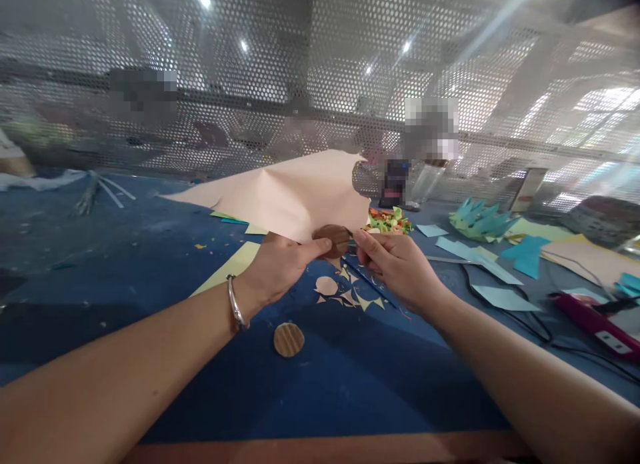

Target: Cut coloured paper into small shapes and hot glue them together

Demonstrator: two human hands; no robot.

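My left hand grips a large pale peach sheet of paper, with its thumb pressing a round brown cardboard disc against the lower edge. The sheet is raised off the table, and curved cuts show along its right side. Close to the disc's right edge, my right hand is closed in a pinch; a small dark tip shows at its fingertips, but what it holds is mostly hidden. A second cardboard disc lies flat in front. Beyond it are a peach paper circle and pointed paper scraps.
A blue table carries a pile of colourful clippings, a teal spiky paper piece and light-blue paper strips. At right are a magenta power strip and black cables. Perforated metal sheeting stands behind.
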